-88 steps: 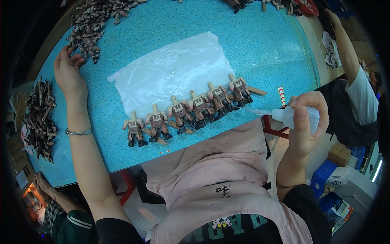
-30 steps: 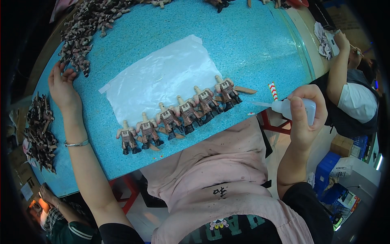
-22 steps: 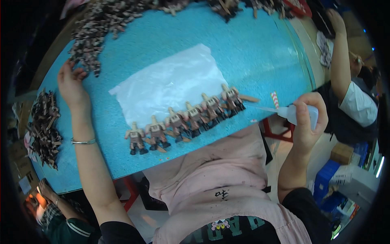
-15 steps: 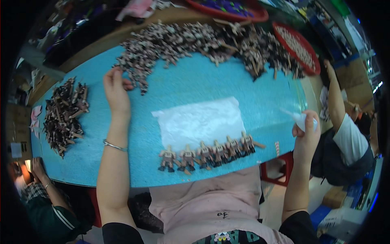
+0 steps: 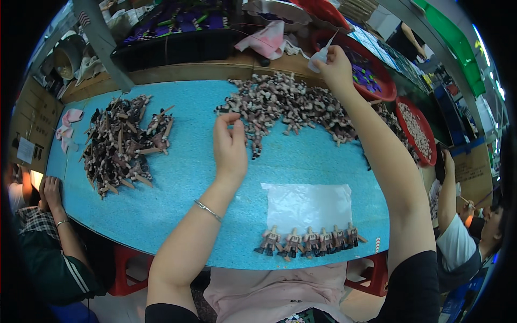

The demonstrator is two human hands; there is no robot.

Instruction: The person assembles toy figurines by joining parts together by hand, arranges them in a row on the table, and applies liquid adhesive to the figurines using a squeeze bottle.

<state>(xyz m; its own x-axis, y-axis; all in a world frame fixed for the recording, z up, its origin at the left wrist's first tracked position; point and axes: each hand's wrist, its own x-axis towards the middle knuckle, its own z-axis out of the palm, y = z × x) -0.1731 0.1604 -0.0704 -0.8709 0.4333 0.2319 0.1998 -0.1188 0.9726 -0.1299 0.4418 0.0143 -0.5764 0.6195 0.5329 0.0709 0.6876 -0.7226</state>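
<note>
Left hand pinches at the heap of toy figures mid-bench; right hand grips a small white bottle. Picking one figure cleanly should avoid tangles.

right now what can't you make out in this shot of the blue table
- Head view: whether the left hand pinches anything; its fingers curl at the edge of the grey-brown heap of small figures.
- What the small white piece in the right hand is: too small.
- Contents of the red round trays: bent at the fisheye rim, partly behind the right forearm.
- Details of the row of six small toy figures: too small.
</note>
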